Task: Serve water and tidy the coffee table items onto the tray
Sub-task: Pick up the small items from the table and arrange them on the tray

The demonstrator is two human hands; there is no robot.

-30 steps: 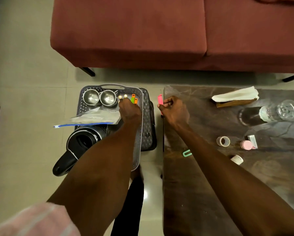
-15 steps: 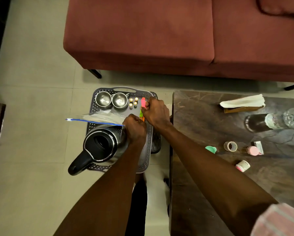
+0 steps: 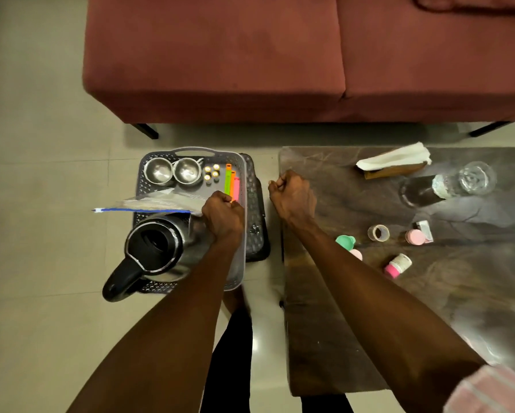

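A grey perforated tray (image 3: 240,234) sits on a dark stool left of the coffee table (image 3: 324,338). It holds two steel bowls (image 3: 172,171), small batteries (image 3: 212,172), green, orange and pink clips (image 3: 231,181), a zip bag (image 3: 157,202) and a black-handled kettle (image 3: 154,248). My left hand (image 3: 223,216) is curled at the bag's right end, just below the clips. My right hand (image 3: 292,198) is a fist with nothing in it, over the table's left edge. On the table stand a glass (image 3: 476,177) and a bottle (image 3: 423,190).
The table also carries a tissue holder (image 3: 393,160), a tape roll (image 3: 378,233), a green cap (image 3: 345,242), a pink lid (image 3: 414,236) and a small pink-capped bottle (image 3: 397,265). A red sofa (image 3: 250,55) spans the back. Pale floor tiles lie to the left.
My right hand laid the pink clip beside the orange one on the tray and drew back to the table edge. My left hand moved from the batteries to the bag's end.
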